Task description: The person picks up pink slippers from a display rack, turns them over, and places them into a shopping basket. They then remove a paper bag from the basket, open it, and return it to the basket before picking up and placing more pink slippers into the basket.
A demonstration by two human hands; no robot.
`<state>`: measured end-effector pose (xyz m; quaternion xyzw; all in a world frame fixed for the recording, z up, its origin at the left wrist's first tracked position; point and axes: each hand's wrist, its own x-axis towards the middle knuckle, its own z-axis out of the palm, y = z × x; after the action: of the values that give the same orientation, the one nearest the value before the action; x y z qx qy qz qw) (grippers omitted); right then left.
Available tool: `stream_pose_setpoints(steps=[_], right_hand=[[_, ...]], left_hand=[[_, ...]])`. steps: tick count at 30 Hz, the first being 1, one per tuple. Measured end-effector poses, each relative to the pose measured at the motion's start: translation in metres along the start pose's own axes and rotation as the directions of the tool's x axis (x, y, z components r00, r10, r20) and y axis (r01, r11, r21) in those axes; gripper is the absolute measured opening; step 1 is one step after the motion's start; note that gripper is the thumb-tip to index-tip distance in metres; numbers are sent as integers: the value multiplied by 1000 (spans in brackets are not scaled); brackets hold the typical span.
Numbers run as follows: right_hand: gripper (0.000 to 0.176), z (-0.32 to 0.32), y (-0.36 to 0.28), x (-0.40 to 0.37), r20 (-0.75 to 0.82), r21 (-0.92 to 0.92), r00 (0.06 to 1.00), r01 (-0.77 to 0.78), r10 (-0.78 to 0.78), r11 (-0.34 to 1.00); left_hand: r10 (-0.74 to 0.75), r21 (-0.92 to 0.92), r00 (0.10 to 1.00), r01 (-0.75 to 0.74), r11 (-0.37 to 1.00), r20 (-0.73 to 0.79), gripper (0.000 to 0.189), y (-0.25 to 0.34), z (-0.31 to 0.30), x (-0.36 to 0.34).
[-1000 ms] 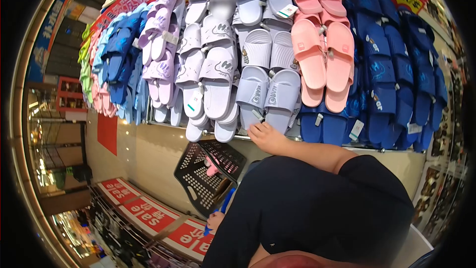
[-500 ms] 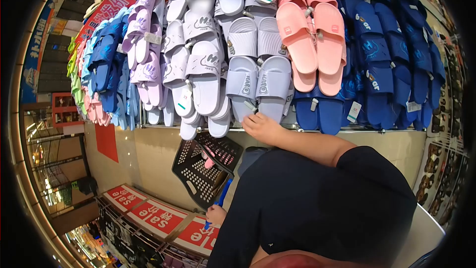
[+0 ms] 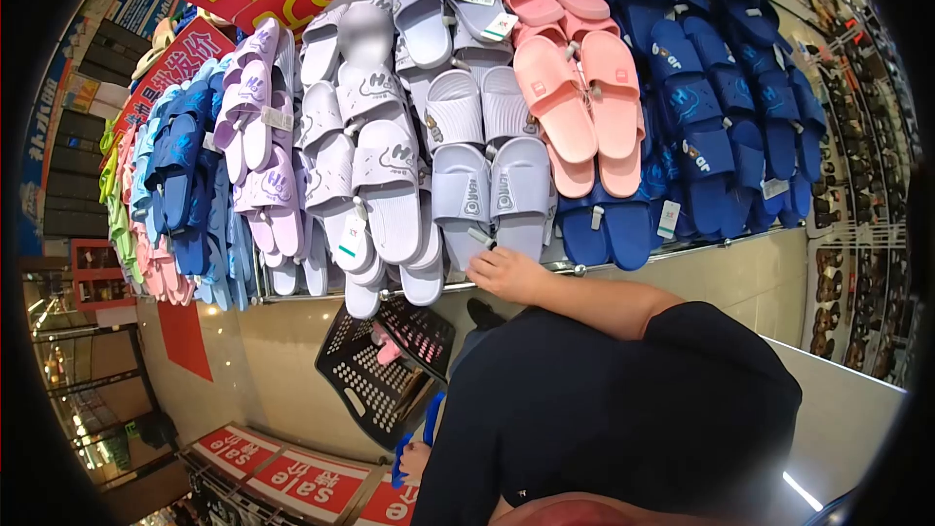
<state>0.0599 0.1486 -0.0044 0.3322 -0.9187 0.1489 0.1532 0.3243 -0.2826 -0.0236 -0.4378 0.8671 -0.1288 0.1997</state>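
My right hand (image 3: 508, 275) is at the lower end of a pair of grey-lavender slippers (image 3: 519, 185) with bear lettering on the straps. Its fingers are closed on the slippers' bottom edge, beside a small pale tag fastener (image 3: 480, 236). Down at the lower left, my left hand (image 3: 416, 461) grips the blue handle (image 3: 431, 419) of a black perforated shopping basket (image 3: 362, 380). A pink item (image 3: 387, 346) lies inside that basket. Part of the left hand is hidden behind my dark sleeve.
Rows of slippers hang around: white (image 3: 392, 195), pink (image 3: 614, 88), dark blue (image 3: 701, 127) and purple (image 3: 265, 185). A metal rail (image 3: 575, 268) runs beneath them. Red sale signs (image 3: 297, 482) top a low rack at the lower left. Shoe shelves (image 3: 857, 234) stand at the right.
The view has tilted and shifted, so the rack and basket sit further left and lower. My right hand stays at the same slippers, and my left hand keeps the basket handle.
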Motion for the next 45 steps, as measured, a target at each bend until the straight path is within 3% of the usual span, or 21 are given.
stream_pose_setpoints(steps=[2,4,6,8,10,12,15,18,22,23,26,29,33,35,36,37,38,40,42,44,45], right_hand=[[36,3,-1,-1,28,2,1000,-4,4,1000],[39,5,-3,-1,37,4,999,-5,5,1000],[40,1,-4,0,61,-4,998,-14,14,1000],[42,-1,-7,3,88,4,996,-30,29,1000],[44,-4,-11,6,122,24,991,-64,60,998],[49,-2,-13,5,123,9,990,-64,62,998],[53,-8,-15,6,142,-5,988,-69,69,998],[55,-12,-17,6,163,-19,984,-72,74,997],[54,-3,-18,5,153,-44,983,-92,98,995],[54,-1,-19,4,149,-49,983,-101,108,994],[54,0,-20,6,129,-43,986,-101,106,994],[55,-14,-31,12,158,-21,972,-175,176,984],[54,-64,-39,30,-45,79,962,-266,270,961],[54,-92,-20,30,-212,56,891,-400,402,915],[54,-101,-3,24,-403,-3,798,-490,448,872],[58,-108,13,21,-484,-24,635,-697,602,717],[60,-111,39,16,-574,-31,520,-785,632,618],[62,-124,91,6,-571,-78,418,-885,707,460],[61,-144,131,9,-346,-136,366,-931,864,340],[59,-148,156,18,-381,-122,348,-937,857,327],[61,-144,172,18,-439,-215,438,-899,784,382]], left_hand=[[146,-4,989,-146,989,26,28,4,3,18],[346,-79,937,-341,937,49,28,32,-66,16],[635,-655,772,-459,601,42,24,72,-151,7],[798,-787,601,-512,343,-43,17,110,-243,-18],[864,-635,339,-772,29,-373,13,130,-268,-12],[843,-417,92,-894,-165,-530,13,150,-302,-13],[808,-326,-31,-905,-273,-589,17,182,-311,-4],[812,-208,-85,-946,-247,-578,21,201,-297,5],[864,-223,-93,-947,-230,-495,17,212,-254,23],[877,-292,-41,-934,-204,-479,15,214,-247,24],[851,-83,-64,-989,-125,-522,50,230,-231,31],[929,-41,-9,-999,-26,-371,81,242,-215,29],[922,56,-4,-998,19,-388,91,249,-184,32],[923,-18,8,-1000,1,-384,89,246,-183,34],[924,-61,21,-998,-2,-382,87,243,-186,30],[922,-131,65,-991,16,-382,86,236,-190,27],[910,-181,116,-982,45,-399,86,229,-194,22],[881,-271,211,-957,99,-423,85,216,-200,16],[860,-343,263,-933,110,-437,83,207,-206,10],[852,-390,298,-913,122,-431,83,198,-216,2],[833,-409,312,-905,114,-458,80,195,-219,-3]])
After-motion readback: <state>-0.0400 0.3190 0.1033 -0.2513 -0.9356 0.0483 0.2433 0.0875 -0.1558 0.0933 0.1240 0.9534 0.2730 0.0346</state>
